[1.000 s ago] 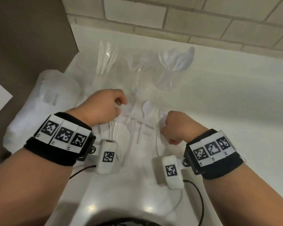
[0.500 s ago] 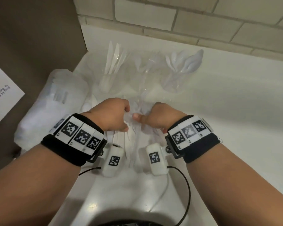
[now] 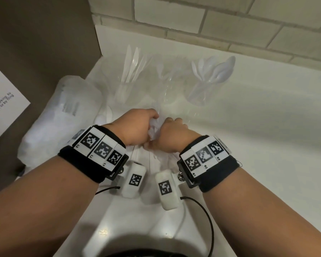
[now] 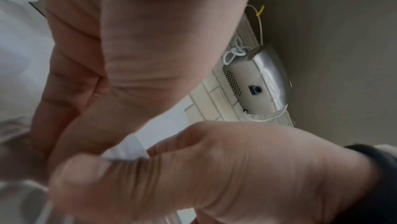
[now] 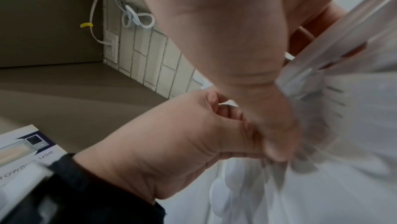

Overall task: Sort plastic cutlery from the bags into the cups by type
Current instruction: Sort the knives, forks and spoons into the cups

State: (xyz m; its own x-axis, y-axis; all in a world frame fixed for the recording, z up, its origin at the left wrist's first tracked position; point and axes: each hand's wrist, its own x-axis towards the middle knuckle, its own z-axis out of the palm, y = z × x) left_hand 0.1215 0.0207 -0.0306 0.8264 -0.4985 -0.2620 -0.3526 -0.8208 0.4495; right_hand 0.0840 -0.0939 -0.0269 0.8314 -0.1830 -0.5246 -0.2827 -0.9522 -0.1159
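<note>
Three clear cups stand at the back of the white counter: the left cup (image 3: 125, 89) holds knives, the middle cup (image 3: 168, 88) looks nearly empty, the right cup (image 3: 209, 80) holds spoons. My left hand (image 3: 141, 127) and right hand (image 3: 171, 131) meet in front of the middle cup, knuckles up, both curled round a bundle of white plastic cutlery (image 3: 153, 131). In the right wrist view the bundle (image 5: 326, 125) fans out from my right hand, blurred. The left wrist view shows a white piece (image 4: 126, 149) between the two hands. Which types are in the bundle is unclear.
A clear bag of cutlery (image 3: 61, 123) lies at the left edge of the counter. Loose white pieces (image 3: 152, 162) lie under my wrists. A tiled wall (image 3: 211, 19) runs behind the cups, a brown side wall with a paper notice (image 3: 2, 101) stands left.
My hands were apart over scattered cutlery; the right hand has moved left to meet the left one, and the pieces between them are now gathered into one bundle.
</note>
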